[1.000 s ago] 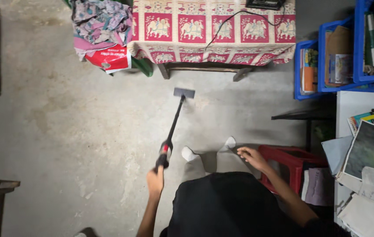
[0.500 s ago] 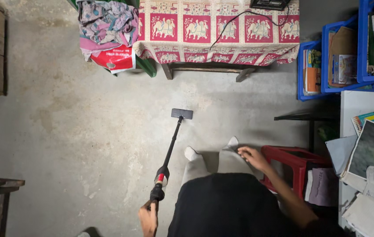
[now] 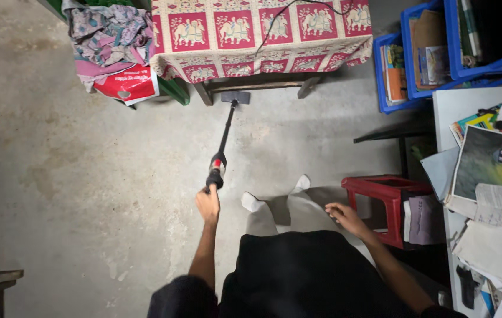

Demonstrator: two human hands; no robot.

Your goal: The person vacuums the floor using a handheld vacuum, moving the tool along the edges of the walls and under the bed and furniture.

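Observation:
My left hand (image 3: 208, 204) grips the black handle of a long-handled floor tool (image 3: 223, 138) with a red and white band near the grip. Its flat grey head (image 3: 235, 97) rests on the concrete floor, at the edge of a low bench covered by a red and cream patterned cloth (image 3: 263, 29). My right hand (image 3: 344, 216) rests on my right thigh, fingers loosely spread, holding nothing. My feet in white socks (image 3: 253, 202) point forward below the tool.
A red plastic stool (image 3: 380, 191) stands beside my right leg. Blue crates (image 3: 433, 53) of books sit at the far right, above a white table (image 3: 448, 112) piled with papers. A heap of cloth and a red bag (image 3: 124, 85) lie at the far left.
My left arm has stretched forward, pushing the tool's head away from me across the floor to the bench's edge. My right hand stays on my thigh.

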